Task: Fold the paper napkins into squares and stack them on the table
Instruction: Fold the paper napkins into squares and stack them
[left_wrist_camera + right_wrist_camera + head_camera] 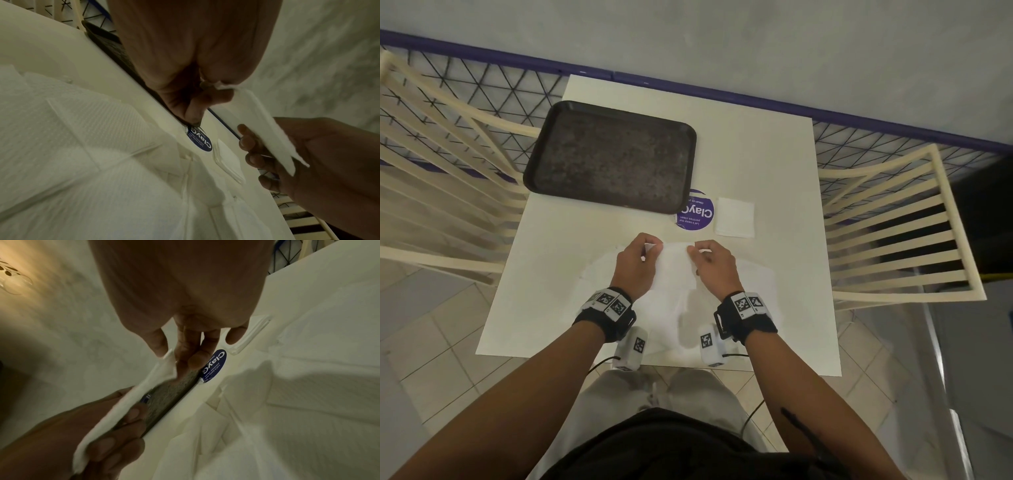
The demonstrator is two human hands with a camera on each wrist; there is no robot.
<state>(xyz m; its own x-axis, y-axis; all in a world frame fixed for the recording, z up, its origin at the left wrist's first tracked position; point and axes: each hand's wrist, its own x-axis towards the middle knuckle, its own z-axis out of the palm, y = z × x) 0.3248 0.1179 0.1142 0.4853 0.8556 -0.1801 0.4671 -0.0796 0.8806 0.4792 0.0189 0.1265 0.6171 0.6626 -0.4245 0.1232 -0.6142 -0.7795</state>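
Tray (571,113) bare; napkin (674,265) in hands.

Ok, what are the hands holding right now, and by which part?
Both hold one paper napkin above the table: left hand pinches its far left corner, right hand its far right corner.

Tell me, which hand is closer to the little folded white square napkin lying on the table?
The right hand. The folded white square napkin lies just beyond it, slightly to its right. The left hand is farther off, on the other side of the white paper napkin both hands pinch.
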